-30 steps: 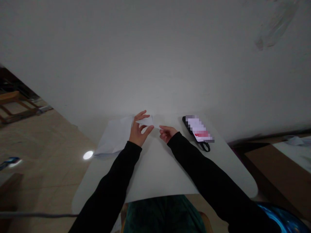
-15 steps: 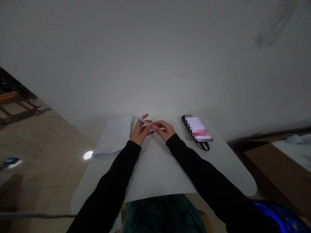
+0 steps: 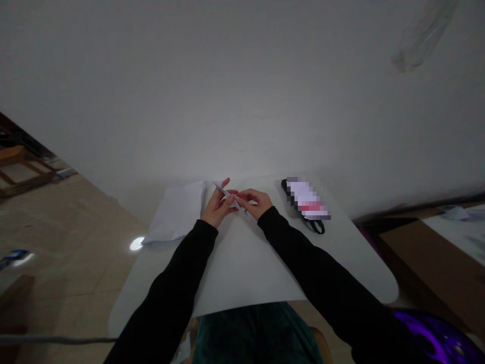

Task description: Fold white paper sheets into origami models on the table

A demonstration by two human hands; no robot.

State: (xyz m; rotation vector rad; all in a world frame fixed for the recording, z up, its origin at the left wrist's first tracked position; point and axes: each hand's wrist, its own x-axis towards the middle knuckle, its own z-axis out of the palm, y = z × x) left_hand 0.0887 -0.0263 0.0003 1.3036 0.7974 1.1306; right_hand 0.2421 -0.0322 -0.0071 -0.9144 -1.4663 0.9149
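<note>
- Over the white table [image 3: 250,268], a small piece of white paper [image 3: 241,209] slants between both hands, seen nearly edge-on.
- The left hand [image 3: 216,206] pinches it between thumb and fingers.
- The right hand [image 3: 260,202] grips it too, fingertips close to the left thumb.
- Left of them lies a paper stack [image 3: 174,215]; to the right, a phone [image 3: 308,199].

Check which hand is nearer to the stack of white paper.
Left. The left hand is just to the right of the stack of white paper; the right hand is farther right, beyond the left hand.
</note>
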